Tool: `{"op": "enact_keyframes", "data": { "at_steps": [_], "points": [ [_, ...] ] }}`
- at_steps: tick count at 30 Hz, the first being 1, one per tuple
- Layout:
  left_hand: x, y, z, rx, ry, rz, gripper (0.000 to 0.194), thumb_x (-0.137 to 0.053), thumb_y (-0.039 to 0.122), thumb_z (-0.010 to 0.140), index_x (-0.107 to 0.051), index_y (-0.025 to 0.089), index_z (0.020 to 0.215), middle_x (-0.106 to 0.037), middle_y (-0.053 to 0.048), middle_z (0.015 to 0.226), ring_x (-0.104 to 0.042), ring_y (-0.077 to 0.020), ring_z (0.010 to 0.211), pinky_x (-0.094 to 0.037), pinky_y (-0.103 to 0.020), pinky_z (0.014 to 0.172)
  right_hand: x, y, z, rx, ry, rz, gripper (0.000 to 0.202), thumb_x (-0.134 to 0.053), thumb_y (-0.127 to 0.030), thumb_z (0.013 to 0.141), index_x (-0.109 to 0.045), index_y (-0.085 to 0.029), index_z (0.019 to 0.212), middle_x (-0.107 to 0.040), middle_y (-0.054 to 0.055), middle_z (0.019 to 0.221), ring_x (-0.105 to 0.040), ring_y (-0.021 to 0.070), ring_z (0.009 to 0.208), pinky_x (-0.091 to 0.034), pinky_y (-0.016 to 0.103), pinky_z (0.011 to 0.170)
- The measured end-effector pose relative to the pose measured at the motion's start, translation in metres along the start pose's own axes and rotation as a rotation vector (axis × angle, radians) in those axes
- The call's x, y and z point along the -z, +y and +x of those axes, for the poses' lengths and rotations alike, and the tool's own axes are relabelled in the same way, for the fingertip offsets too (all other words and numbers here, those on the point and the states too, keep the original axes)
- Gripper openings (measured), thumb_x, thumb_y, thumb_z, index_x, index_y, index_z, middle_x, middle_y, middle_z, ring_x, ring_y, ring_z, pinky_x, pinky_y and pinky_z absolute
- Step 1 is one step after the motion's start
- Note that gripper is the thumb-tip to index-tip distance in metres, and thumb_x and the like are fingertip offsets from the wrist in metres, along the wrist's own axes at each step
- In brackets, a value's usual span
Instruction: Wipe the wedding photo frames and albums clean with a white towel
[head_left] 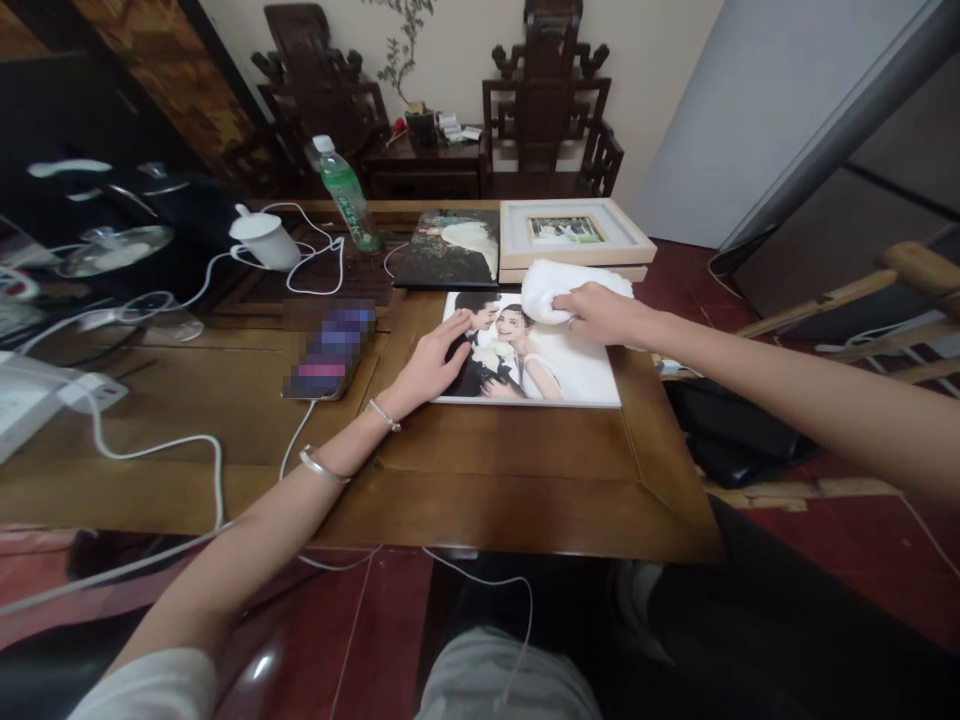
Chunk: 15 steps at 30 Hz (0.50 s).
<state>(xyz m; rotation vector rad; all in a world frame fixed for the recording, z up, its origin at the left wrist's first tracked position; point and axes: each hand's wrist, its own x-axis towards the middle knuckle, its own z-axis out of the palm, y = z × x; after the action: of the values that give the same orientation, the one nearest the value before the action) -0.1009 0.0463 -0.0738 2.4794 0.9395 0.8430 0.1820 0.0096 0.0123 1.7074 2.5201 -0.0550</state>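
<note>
A wedding photo panel [570, 375] with a white edge lies flat on the wooden table [465, 500]. My left hand [439, 355] rests on its left side, fingers stretched out and holding nothing. At the panel's upper right, my right hand [600, 312] grips a bunched white cloth [555, 283], which covers that corner. Behind the panel lie a dark photo panel [442, 255] showing a white dress and, to its right, a white picture frame [637, 240] stacked on another pale one.
To the left are a pixelated phone [330, 350] on a cable, a white lidded cup [266, 240], a green-labelled bottle [349, 195], a glass cup [176, 318] and a white power strip [94, 390]. White cables cross the table. A wooden chair [900, 270] stands at right.
</note>
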Motion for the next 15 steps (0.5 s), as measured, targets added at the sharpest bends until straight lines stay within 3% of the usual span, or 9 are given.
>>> {"op": "enact_keyframes", "data": {
  "at_steps": [3, 6, 9, 12, 15],
  "points": [
    [0.000, 0.000, 0.000, -0.001, 0.002, -0.003, 0.044, -0.045, 0.033, 0.096, -0.056, 0.015, 0.135, -0.050, -0.011, 0.146, -0.044, -0.0254, 0.138, -0.032, -0.048, 0.118, -0.004, -0.015, -0.019, 0.001, 0.001, 0.007, 0.033, -0.043, -0.002, 0.076, -0.064, -0.013, 0.100, -0.066, 0.016, 0.097, -0.062, 0.0254, 0.086, -0.042, 0.033, 0.072],
    [-0.001, 0.001, 0.000, 0.000, 0.005, 0.001, 0.045, -0.045, 0.032, 0.096, -0.056, 0.011, 0.134, -0.051, -0.014, 0.146, -0.044, -0.0253, 0.138, -0.032, -0.046, 0.118, -0.013, -0.040, -0.052, 0.033, 0.010, 0.031, 0.036, -0.044, 0.001, 0.073, -0.066, -0.012, 0.099, -0.061, 0.023, 0.124, -0.063, 0.0308, 0.102, -0.047, 0.042, 0.084],
    [0.000, 0.002, 0.000, 0.005, -0.005, 0.001, 0.045, -0.044, 0.031, 0.096, -0.055, 0.012, 0.135, -0.050, -0.014, 0.146, -0.043, -0.0256, 0.139, -0.030, -0.047, 0.119, -0.023, -0.068, -0.090, 0.163, 0.044, 0.060, 0.040, -0.045, 0.004, 0.070, -0.069, -0.013, 0.098, -0.046, 0.020, 0.147, -0.042, 0.0392, 0.135, -0.040, 0.058, 0.102],
    [0.000, 0.003, 0.001, 0.005, -0.011, 0.004, 0.044, -0.044, 0.031, 0.096, -0.054, 0.014, 0.136, -0.049, -0.012, 0.147, -0.042, -0.0254, 0.140, -0.030, -0.048, 0.118, -0.028, -0.095, -0.122, 0.231, 0.000, 0.079, 0.040, -0.050, 0.001, 0.069, -0.071, -0.015, 0.099, -0.041, 0.017, 0.152, -0.030, 0.0423, 0.142, -0.036, 0.066, 0.104],
    [0.000, 0.002, 0.001, 0.008, -0.006, 0.006, 0.046, -0.044, 0.033, 0.096, -0.055, 0.011, 0.134, -0.049, -0.015, 0.146, -0.043, -0.0256, 0.139, -0.031, -0.046, 0.118, -0.028, -0.114, -0.138, 0.258, -0.056, 0.087, 0.038, -0.052, 0.000, 0.068, -0.072, -0.015, 0.097, -0.040, 0.016, 0.153, -0.029, 0.0436, 0.142, -0.036, 0.068, 0.104]
  ]
}}
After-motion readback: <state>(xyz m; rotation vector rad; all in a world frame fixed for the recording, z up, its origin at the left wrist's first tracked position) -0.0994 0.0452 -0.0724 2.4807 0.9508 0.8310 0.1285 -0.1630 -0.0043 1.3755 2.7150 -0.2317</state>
